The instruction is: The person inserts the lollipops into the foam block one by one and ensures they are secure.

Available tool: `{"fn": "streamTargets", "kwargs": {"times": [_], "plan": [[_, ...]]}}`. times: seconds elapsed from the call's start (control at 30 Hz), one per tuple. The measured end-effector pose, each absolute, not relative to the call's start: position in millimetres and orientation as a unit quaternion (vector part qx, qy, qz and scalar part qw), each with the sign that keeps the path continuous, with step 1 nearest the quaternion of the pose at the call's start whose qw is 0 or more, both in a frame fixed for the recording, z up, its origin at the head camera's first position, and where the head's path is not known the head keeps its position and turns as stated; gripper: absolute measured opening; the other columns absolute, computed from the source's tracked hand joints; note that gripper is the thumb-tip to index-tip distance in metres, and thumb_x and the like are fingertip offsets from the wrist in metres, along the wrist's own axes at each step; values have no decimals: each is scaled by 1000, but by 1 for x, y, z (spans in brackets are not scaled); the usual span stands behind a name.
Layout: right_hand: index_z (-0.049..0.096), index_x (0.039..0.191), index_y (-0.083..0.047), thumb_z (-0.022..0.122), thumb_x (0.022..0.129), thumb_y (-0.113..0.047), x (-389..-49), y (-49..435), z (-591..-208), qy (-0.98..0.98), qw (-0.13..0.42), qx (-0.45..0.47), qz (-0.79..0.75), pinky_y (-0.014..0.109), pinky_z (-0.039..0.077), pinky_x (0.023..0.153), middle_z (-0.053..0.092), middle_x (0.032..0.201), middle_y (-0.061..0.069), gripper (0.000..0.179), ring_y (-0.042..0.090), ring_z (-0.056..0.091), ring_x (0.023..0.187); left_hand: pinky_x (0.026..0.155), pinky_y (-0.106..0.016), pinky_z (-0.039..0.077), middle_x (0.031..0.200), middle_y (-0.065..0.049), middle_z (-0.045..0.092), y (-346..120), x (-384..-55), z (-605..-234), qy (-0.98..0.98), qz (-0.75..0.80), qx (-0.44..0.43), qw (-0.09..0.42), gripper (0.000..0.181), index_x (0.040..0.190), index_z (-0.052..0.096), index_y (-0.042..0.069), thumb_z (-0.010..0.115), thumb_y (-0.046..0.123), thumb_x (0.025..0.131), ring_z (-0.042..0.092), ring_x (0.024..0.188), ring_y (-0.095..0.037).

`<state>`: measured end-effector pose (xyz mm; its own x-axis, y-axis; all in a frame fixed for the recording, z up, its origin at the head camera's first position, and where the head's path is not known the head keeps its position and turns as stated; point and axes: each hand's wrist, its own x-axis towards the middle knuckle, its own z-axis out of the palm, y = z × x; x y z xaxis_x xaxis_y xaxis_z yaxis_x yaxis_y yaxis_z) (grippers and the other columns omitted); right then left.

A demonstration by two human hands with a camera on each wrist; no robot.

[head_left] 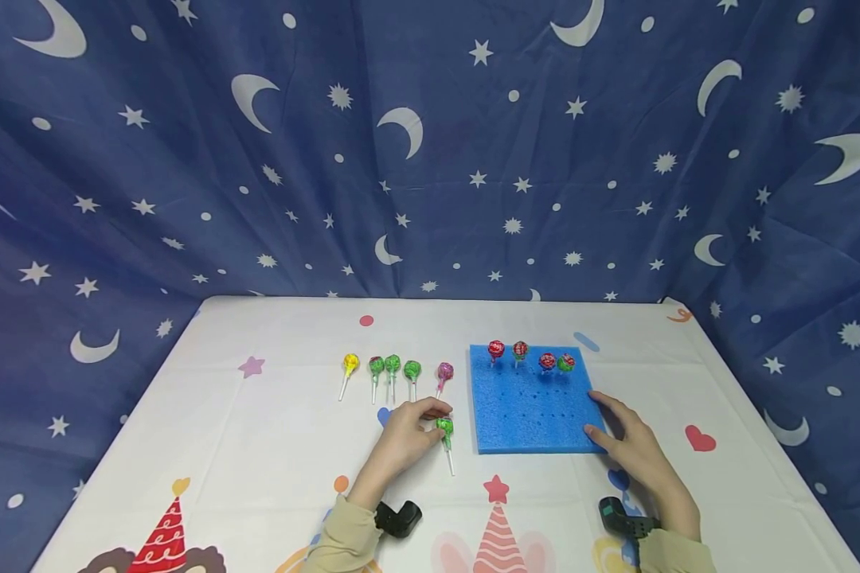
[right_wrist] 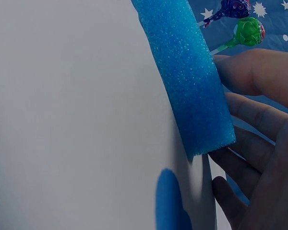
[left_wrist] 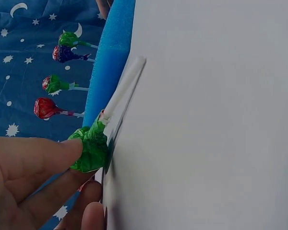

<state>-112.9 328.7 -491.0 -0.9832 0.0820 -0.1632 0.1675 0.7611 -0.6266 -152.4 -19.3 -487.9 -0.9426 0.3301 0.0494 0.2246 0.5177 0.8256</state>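
Note:
My left hand (head_left: 404, 436) pinches a green-wrapped lollipop (head_left: 445, 427) by its head, between thumb and fingers. Its white stick (left_wrist: 125, 86) points away from the hand, low over the table. To the right lies a blue foam board (head_left: 533, 434) with rows of small holes. Several lollipops stand upright along its back row, among them a red one (head_left: 496, 349) and a red-and-green one (head_left: 565, 363). Against the board's right edge rests my right hand (head_left: 638, 446), its fingers spread and loosely bent, thumb near the front corner.
Behind the left hand, a yellow lollipop (head_left: 350, 364), several green lollipops (head_left: 412, 370) and a pink one (head_left: 445, 372) lie in a loose row. The white tablecloth (head_left: 258, 430) carries printed shapes. A dark blue curtain (head_left: 430, 199) hangs behind the table.

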Motion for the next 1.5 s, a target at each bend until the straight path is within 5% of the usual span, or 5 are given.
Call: {"fn": "streamTargets", "kwargs": {"times": [0.6,0.9,1.5], "plan": [[30,149,-13,60,92,-41,-113,329,-492,937,62,62,-339,75,20,104,23,154,28,71,55,18,140,71,-23,49,102,-7,72,-18,-149,-483,861,489,131,53,24,103,70,10,70,2,81,61,81,-11],[31,149,-13,60,92,-40,-114,329,-491,936,61,62,-340,75,20,104,24,154,28,70,55,18,140,72,-28,52,105,-3,72,-11,-151,-477,866,482,124,46,22,103,70,16,71,8,82,67,85,-13],[31,149,-14,60,92,-40,-113,329,-491,936,60,63,-340,75,20,104,24,154,28,69,55,19,140,63,-21,51,108,-8,70,15,-159,-468,841,517,145,71,20,105,69,9,69,7,85,69,82,-16]]}}
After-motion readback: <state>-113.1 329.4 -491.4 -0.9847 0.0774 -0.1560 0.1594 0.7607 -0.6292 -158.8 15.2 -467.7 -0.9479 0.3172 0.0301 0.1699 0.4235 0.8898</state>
